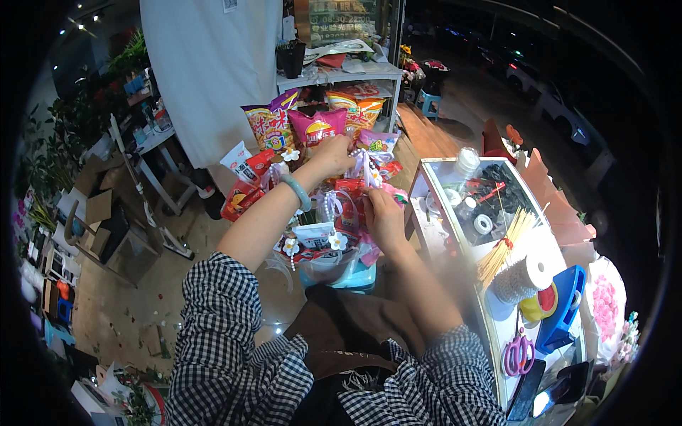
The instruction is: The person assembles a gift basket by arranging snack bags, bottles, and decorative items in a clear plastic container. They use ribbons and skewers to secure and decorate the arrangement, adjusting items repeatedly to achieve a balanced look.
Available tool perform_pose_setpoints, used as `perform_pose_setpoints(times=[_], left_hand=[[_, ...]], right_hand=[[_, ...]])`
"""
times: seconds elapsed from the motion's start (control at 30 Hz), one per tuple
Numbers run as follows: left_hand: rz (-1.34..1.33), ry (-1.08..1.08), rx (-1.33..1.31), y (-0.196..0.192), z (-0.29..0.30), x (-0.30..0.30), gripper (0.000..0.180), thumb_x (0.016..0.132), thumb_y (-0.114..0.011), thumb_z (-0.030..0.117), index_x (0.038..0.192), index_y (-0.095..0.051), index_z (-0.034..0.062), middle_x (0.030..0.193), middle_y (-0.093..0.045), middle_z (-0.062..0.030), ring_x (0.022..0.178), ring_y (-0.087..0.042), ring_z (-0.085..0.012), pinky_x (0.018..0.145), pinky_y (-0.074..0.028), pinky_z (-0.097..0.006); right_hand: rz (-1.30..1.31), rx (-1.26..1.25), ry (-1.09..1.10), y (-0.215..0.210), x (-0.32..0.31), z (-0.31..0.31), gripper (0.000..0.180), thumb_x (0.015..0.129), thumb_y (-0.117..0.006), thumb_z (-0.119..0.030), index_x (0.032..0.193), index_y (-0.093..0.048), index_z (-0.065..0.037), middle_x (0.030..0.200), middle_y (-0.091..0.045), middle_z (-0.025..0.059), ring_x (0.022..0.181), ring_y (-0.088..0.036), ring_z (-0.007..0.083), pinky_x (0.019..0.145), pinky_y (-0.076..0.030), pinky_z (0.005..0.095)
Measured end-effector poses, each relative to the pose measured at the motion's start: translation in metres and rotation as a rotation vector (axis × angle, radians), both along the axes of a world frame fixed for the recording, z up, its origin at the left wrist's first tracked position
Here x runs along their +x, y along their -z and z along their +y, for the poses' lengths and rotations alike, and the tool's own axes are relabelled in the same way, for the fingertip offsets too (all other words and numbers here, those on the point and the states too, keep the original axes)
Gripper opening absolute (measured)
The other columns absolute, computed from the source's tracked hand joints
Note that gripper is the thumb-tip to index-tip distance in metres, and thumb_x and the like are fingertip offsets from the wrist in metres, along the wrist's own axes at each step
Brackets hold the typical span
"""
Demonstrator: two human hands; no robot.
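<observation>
In front of me stands a bouquet of snack packets, with a pink chip bag (317, 128), a purple and yellow bag (270, 125) and an orange bag (359, 110) at its back. My left hand (332, 156) reaches across its middle, fingers closed at a lilac ribbon (365, 166). Lower down, my right hand (386, 219) pinches the hanging part of that ribbon; the fingertips are partly hidden. White flower ornaments (338, 241) on bead strings hang at the front. A small white packet (313, 233) sits among red ones. Under the bouquet is a light-blue stool (339, 277).
At my right, a white table (490, 312) carries thin wooden sticks (503, 248), a bead spool (522, 279), a blue tape dispenser (563, 312) and purple-handled scissors (519, 353). A wooden chair (106, 234) stands left. Behind the bouquet is a grey shelf (341, 76).
</observation>
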State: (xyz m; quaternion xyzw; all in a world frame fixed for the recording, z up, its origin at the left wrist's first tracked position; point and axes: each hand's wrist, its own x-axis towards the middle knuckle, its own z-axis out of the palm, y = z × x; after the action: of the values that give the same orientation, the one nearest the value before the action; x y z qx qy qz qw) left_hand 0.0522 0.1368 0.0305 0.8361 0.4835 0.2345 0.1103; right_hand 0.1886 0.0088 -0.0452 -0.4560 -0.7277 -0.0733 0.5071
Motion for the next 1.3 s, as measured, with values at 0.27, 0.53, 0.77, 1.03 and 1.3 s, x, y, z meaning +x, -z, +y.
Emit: perform_pose_setpoints(times=[0.27, 0.53, 0.77, 1.03, 1.3], left_hand=[[0.124, 0.141, 0.091, -0.031, 0.0, -0.01, 0.021, 0.068, -0.068, 0.016, 0.08, -0.064, -0.0008, 0.075, -0.064, -0.0167, 0.07, -0.063, -0.03, 0.065, -0.049, -0.039], [0.007, 0.268, -0.232, -0.067, -0.026, -0.019, 0.023, 0.072, -0.062, 0.006, 0.093, -0.057, 0.0011, 0.065, -0.06, -0.0063, 0.059, -0.055, -0.0075, 0.05, -0.04, -0.025], [0.047, 0.257, 0.186, -0.045, -0.022, -0.017, 0.03, 0.072, -0.064, 0.004, 0.101, -0.056, -0.0005, 0.085, -0.059, -0.0168, 0.086, -0.061, -0.028, 0.076, -0.048, -0.037], [0.347, 0.052, 0.306, -0.064, -0.073, -0.007, 0.047, 0.073, -0.064, 0.0, 0.115, -0.044, 0.0025, 0.114, -0.044, -0.0212, 0.091, -0.059, -0.0404, 0.079, -0.05, -0.046], [0.128, 0.41, 0.207, -0.058, -0.138, -0.004, 0.049, 0.074, -0.059, -0.003, 0.119, -0.042, 0.0046, 0.11, -0.044, -0.0196, 0.086, -0.06, -0.0389, 0.073, -0.051, -0.045]], right_hand=[[0.253, -0.151, -0.026, 0.015, 0.001, -0.006, 0.026, 0.085, -0.059, -0.003, 0.11, -0.057, -0.002, 0.086, -0.063, 0.0179, 0.072, -0.063, 0.0341, 0.064, -0.05, 0.0365], [0.117, -0.168, 0.0, 0.018, 0.003, -0.012, 0.016, 0.086, -0.058, -0.01, 0.1, -0.06, -0.003, 0.093, -0.061, 0.0151, 0.076, -0.062, 0.0343, 0.065, -0.05, 0.0418], [0.111, -0.198, 0.034, 0.015, 0.004, -0.018, 0.013, 0.084, -0.06, -0.012, 0.093, -0.062, -0.004, 0.09, -0.058, 0.0126, 0.075, -0.061, 0.032, 0.062, -0.049, 0.0408], [0.229, -0.292, 0.095, 0.018, 0.016, -0.017, 0.015, 0.084, -0.06, -0.013, 0.096, -0.062, -0.004, 0.094, -0.056, 0.0124, 0.076, -0.06, 0.0312, 0.067, -0.048, 0.0395], [0.362, -0.294, 0.1, 0.032, 0.033, -0.003, 0.021, 0.085, -0.06, -0.014, 0.1, -0.061, -0.001, 0.097, -0.059, 0.0151, 0.074, -0.062, 0.03, 0.068, -0.049, 0.0373]])
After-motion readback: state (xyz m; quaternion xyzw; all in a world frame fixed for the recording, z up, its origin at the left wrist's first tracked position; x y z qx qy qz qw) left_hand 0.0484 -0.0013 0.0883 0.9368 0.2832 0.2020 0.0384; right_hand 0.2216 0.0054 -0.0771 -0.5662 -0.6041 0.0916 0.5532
